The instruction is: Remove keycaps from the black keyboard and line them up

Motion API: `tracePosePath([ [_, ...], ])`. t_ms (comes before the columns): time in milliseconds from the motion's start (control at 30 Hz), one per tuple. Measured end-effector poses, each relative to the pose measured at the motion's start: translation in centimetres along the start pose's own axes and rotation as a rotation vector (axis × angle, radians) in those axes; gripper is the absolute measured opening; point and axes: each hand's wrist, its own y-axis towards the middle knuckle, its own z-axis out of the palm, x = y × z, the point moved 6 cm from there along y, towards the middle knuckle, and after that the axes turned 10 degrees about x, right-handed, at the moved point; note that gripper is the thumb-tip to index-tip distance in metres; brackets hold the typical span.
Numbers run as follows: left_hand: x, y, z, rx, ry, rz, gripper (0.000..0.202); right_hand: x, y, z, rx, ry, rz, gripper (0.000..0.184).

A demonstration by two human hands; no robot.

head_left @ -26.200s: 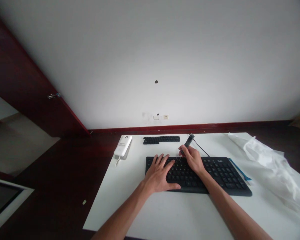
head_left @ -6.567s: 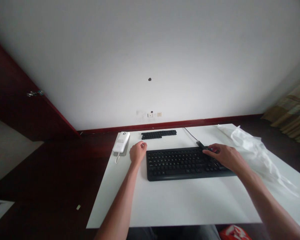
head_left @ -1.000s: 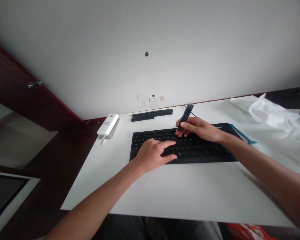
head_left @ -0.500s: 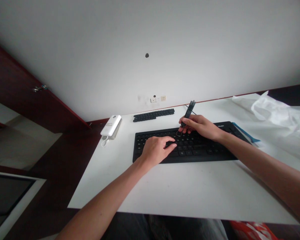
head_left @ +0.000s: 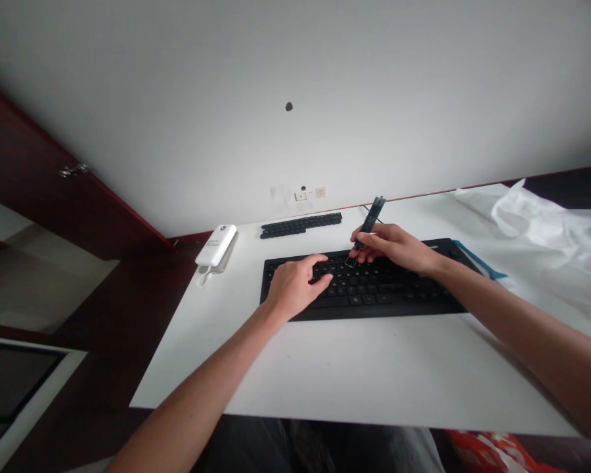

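A black keyboard (head_left: 364,299) lies on the white table, partly covered by both hands. Over its left part rests my left hand (head_left: 294,284), thumb and index finger spread apart with nothing between them. My right hand (head_left: 387,246) grips a dark keycap puller (head_left: 372,220), its handle tilted up and its wire end down at the keys near the keyboard's middle. Whether the wire is hooked round a key is too small to tell. Behind the keyboard, loose black keycaps (head_left: 300,225) sit in neat rows.
A white power bank (head_left: 217,246) with a short cable lies at the table's left edge. To the right are a blue-edged item (head_left: 482,261) and a crumpled white plastic bag (head_left: 546,226). The wall with its sockets (head_left: 320,192) rises behind the table (head_left: 354,374).
My left hand has slid left, away from the puller, and its fingers have spread wider. My right hand keeps the puller in nearly the same spot over the keys.
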Motion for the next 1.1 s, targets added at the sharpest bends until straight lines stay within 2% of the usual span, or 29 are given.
tracePosePath([
  [167,-2.8,-0.8,0.4,-0.036,0.015,0.198,0.045,0.2,0.0,-0.2,-0.03,0.014,-0.008,0.047],
  [333,-4.1,-1.0,1.4,0.057,-0.003,0.291,0.057,-0.1,0.0,0.1,0.014,0.057,0.055,0.048],
  [433,-4.2,-0.9,1.8,0.107,0.008,0.297,0.057,0.0,-0.1,0.3,0.035,0.057,0.064,0.048],
  [600,-3.9,-0.8,2.0,0.125,0.012,0.269,0.062,0.0,-0.2,0.3,0.055,0.053,0.074,0.045],
  [767,-3.7,-0.6,2.2,0.165,-0.023,0.254,0.053,-0.2,-0.3,0.5,0.094,0.035,0.106,0.046],
  [1100,-3.4,-0.5,2.4,0.166,-0.058,0.252,0.053,0.3,-0.5,0.9,0.142,0.004,0.101,0.05],
])
